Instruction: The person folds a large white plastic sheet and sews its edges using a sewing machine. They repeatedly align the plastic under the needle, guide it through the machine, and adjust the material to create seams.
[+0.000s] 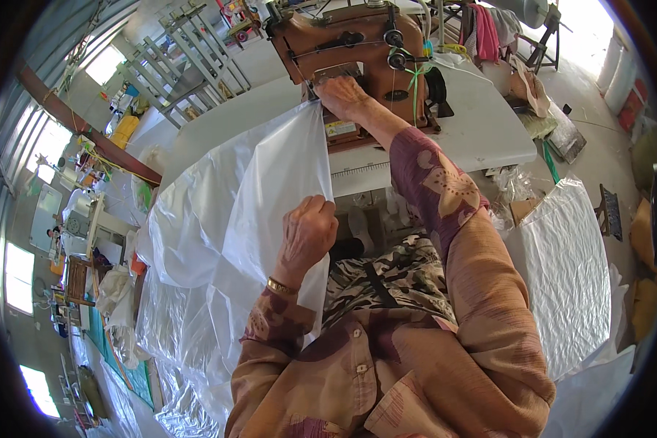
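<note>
A brown industrial sewing machine (372, 51) stands on a pale work table (474, 109). From its needle area a translucent white plastic sheet (248, 175) spreads left and drapes over the table's front. My right hand (341, 96) reaches up to the needle area, its fingers curled round the sheet's upper corner; the fingertips are partly hidden against the machine. Nearer to me, my left hand (310, 232) is closed in a fist on the sheet's right edge, which runs fairly straight between both hands. A gold-coloured band circles my left wrist.
A stack of shiny white plastic sheets (566, 270) lies to my right. Crumpled clear plastic hangs below the table at left. A reddish-brown beam (87, 128) slants along the left, with metal frames (186, 66) behind. Bundled cloth (485, 33) hangs at the back right.
</note>
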{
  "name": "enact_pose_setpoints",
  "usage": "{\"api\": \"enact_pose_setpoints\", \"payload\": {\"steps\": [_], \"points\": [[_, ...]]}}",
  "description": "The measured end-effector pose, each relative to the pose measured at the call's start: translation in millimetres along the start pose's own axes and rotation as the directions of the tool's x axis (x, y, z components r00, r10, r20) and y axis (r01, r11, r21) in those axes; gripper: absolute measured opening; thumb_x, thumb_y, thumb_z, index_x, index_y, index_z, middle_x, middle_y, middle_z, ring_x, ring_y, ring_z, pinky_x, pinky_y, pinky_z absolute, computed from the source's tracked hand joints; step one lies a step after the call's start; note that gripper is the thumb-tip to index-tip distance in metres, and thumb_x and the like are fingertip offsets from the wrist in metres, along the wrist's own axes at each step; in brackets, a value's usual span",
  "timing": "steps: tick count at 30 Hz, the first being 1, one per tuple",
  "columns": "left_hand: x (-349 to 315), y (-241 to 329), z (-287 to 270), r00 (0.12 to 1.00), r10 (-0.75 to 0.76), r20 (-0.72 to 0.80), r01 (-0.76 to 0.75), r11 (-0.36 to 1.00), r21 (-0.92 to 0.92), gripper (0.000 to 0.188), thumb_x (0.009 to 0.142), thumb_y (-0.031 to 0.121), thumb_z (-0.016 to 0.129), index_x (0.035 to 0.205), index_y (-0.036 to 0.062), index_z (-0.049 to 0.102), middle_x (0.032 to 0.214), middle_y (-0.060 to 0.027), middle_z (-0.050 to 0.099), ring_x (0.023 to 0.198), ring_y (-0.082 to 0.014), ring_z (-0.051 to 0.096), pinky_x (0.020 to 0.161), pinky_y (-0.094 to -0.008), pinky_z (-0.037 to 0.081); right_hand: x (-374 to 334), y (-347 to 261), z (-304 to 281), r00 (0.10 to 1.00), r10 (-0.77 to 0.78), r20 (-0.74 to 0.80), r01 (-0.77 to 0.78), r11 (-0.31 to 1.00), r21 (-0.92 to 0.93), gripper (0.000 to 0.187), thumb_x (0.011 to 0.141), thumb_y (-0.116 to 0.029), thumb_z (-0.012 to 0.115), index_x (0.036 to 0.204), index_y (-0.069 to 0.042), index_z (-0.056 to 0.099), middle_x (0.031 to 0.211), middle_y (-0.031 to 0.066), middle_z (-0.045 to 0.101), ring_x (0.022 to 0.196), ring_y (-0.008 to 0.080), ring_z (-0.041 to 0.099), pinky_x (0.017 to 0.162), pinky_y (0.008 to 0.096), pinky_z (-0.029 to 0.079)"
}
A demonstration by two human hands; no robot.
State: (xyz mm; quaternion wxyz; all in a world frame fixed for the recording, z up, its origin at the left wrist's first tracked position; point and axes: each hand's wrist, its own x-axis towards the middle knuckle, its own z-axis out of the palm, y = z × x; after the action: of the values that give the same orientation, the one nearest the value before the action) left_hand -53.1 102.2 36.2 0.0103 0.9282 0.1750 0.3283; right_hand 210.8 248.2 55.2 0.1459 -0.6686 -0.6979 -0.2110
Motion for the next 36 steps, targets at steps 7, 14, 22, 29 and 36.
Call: {"api": "enact_pose_setpoints", "payload": {"steps": [7, 14, 22, 29, 36], "points": [[-12.4, -61.4, -39.6, 0.81, -0.532, -0.249, 0.438, 0.829, -0.347, 0.01, 0.084, 0.003, 0.054, 0.076, -0.0003, 0.058, 0.058, 0.0008, 0.042, 0.057, -0.0055, 0.037, 0.05, -0.028, 0.029, -3.0, 14.4, -12.0, 0.999, -0.04, -0.011, 0.042, 0.979, 0.202, 0.023, 0.087, -0.019, 0.057, 0.098, 0.0, 0.065, 0.097, 0.0221, 0.069, 0.093, 0.0403, 0.067, 0.082, 0.0492, 0.055], [10.7, -42.1, -41.9, 0.875, -0.472, 0.106, 0.446, 0.704, -0.552, 0.008, 0.083, 0.001, 0.053, 0.076, -0.001, 0.057, 0.061, 0.0049, 0.042, 0.06, -0.0015, 0.036, 0.053, -0.0225, 0.029, -1.3, 9.7, -23.2, 0.997, -0.046, 0.06, 0.033, 0.979, 0.201, 0.025, 0.09, -0.018, 0.056, 0.107, 0.0, 0.06, 0.098, 0.023, 0.069, 0.094, 0.042, 0.067, 0.082, 0.0503, 0.055], [4.7, -21.5, 12.1, 0.963, -0.028, 0.267, 0.057, 0.993, -0.1, 0.005, 0.075, 0.002, 0.056, 0.078, 0.0008, 0.06, 0.066, -0.0191, 0.057, 0.061, -0.0408, 0.056, 0.057, -0.0463, 0.045, -2.8, 10.0, -24.5, 0.996, -0.048, 0.073, 0.04, 0.993, 0.111, 0.033, 0.08, -0.003, 0.064, 0.112, 0.0, 0.057, 0.093, 0.0202, 0.07, 0.095, 0.0385, 0.069, 0.081, 0.0469, 0.057], [6.8, -8.8, -11.7, 0.971, -0.109, 0.213, 0.142, 0.98, -0.142, 0.002, 0.076, 0.001, 0.056, 0.078, 0.0007, 0.057, 0.065, -0.0168, 0.054, 0.063, -0.0375, 0.058, 0.057, -0.0444, 0.045, -51.5, -9.9, -25.2, 0.964, -0.105, -0.245, 0.136, 0.984, 0.113, 0.019, 0.082, -0.009, 0.062, 0.1, -0.006, 0.058, 0.096, 0.0118, 0.061, 0.086, 0.0319, 0.068, 0.072, 0.0422, 0.057], [0.6, 17.0, -21.5, 0.977, -0.106, 0.185, 0.084, 0.989, 0.125, 0.001, 0.08, 0.004, 0.059, 0.08, 0.0033, 0.06, 0.071, -0.0118, 0.06, 0.071, -0.0335, 0.063, 0.062, -0.0439, 0.048, -68.0, -18.3, -13.2, 0.883, -0.303, -0.36, 0.354, 0.932, 0.084, 0.014, 0.083, -0.008, 0.059, 0.098, -0.01, 0.058, 0.098, 0.0081, 0.054, 0.084, 0.0253, 0.067, 0.073, 0.0367, 0.058]]}}
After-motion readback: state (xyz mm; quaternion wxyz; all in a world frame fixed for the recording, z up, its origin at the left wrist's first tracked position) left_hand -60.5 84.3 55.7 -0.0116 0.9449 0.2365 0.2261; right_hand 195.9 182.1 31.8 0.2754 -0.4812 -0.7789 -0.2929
